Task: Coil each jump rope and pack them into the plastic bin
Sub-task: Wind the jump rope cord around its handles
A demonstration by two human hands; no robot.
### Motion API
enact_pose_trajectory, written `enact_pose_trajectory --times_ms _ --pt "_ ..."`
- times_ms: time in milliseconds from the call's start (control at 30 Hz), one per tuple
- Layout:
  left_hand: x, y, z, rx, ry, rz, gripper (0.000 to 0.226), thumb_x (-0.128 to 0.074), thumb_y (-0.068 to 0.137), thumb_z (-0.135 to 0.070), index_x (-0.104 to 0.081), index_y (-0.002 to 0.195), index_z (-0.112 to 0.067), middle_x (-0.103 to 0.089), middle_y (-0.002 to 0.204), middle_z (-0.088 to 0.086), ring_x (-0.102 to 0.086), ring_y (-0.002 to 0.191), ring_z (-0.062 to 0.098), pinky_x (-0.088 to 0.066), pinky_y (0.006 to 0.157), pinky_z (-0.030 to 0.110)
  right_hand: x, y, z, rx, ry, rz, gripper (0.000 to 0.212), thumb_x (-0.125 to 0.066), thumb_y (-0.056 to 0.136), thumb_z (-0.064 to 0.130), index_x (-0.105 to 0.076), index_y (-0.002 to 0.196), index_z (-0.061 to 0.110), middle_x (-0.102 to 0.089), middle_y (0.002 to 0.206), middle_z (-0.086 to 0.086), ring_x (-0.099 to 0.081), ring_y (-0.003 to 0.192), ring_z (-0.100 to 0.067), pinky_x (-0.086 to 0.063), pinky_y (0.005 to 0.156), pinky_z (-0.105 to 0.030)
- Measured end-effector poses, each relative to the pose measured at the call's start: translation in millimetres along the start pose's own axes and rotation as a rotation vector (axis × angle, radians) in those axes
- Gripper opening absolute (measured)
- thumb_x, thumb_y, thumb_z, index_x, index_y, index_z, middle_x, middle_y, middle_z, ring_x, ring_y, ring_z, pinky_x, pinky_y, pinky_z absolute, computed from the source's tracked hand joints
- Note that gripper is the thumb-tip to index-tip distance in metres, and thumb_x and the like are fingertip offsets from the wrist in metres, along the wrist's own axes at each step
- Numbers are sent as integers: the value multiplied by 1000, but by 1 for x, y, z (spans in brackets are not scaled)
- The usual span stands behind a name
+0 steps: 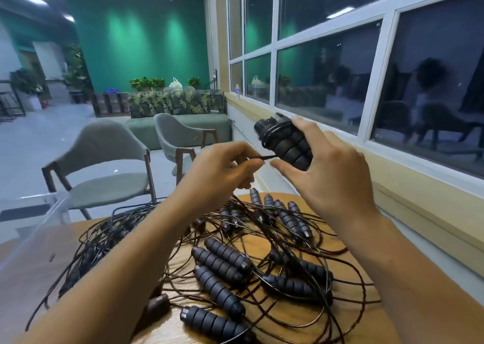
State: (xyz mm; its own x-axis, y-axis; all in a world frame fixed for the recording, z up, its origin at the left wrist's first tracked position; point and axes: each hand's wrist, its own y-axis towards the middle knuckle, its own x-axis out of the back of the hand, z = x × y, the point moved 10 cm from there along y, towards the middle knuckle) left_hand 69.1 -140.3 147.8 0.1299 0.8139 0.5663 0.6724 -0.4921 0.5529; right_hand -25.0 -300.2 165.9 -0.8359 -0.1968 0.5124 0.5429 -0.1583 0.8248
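My right hand [332, 171] grips two black ribbed jump rope handles [285, 141] held together, raised above the table, with thin black cord wound around their top. My left hand [222, 168] pinches the loose end of that cord [265, 157] just left of the handles. Below, several more black jump ropes [222, 270] lie in a tangle of handles and cords on the round wooden table [348, 325]. The clear plastic bin [34, 228] stands at the left of the table; its inside is hard to make out.
Two grey chairs [104, 165] stand beyond the table, with a green bench behind them. A window wall and ledge [392, 186] run along the right side. The floor to the left is open.
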Motion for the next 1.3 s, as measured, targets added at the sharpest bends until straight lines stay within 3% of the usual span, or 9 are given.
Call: enact_pose_trajectory --times_ms 200,367,500,700,933,1067,1167,1300 --pt "35 32 -27 -49 23 -104 6 -72 98 -27 -77 97 -23 -76 75 -3 -72 66 14 -64 73 40 26 32 12 35 21 -59 80 -82 88 57 -50 155 30 -74 110 -8 -72 94 -37 -63 80 -48" --pt "43 42 -53 -100 78 -85 8 -70 100 -28 -76 99 -23 -74 74 -2 -67 57 13 -54 56 25 42 52 12 49 -38 -63 79 -78 89 63 -47 156 35 -73 112 -8 -71 95 -38 -62 81 -48" --pt "46 42 -65 -111 153 -63 9 -69 99 -34 -76 96 -29 -70 70 -7 -61 53 9 -52 54 27 48 55 11 23 -17 -8 78 -79 86 65 -50 153 38 -75 116 -6 -70 101 -37 -60 85 -46" --pt "26 6 -53 -124 363 51 12 -71 97 -36 -79 97 -28 -74 81 -13 -69 72 5 -62 73 41 17 14 5 -70 87 289 71 -85 78 64 -57 141 44 -76 118 4 -69 104 -27 -60 89 -41" --pt "11 -42 -47 -165 560 170 18 -78 90 -42 -76 91 -24 -68 78 -14 -61 70 2 -52 64 23 -26 -34 18 -79 202 656 70 -88 74 59 -62 136 41 -71 120 10 -63 102 -14 -56 85 -34" --pt "19 -73 -53 -171 497 138 25 -86 78 -47 -68 76 -30 -63 66 -17 -60 62 3 -43 56 11 -37 -56 40 25 222 864 64 -89 72 61 -62 125 35 -66 108 12 -62 96 -10 -57 83 -36" --pt "25 -95 -44 -101 357 137 27 -89 74 -45 -71 76 -26 -68 67 -12 -65 63 7 -49 57 15 -47 -77 55 71 252 974 61 -88 71 63 -58 115 33 -64 103 9 -62 94 -12 -60 84 -44" --pt "37 -112 -31 -4 149 148 28 -94 69 -36 -73 77 -20 -73 72 -5 -69 66 10 -54 58 23 -48 -93 74 157 354 1089 57 -92 71 62 -61 110 36 -67 103 11 -64 95 -11 -59 84 -40"
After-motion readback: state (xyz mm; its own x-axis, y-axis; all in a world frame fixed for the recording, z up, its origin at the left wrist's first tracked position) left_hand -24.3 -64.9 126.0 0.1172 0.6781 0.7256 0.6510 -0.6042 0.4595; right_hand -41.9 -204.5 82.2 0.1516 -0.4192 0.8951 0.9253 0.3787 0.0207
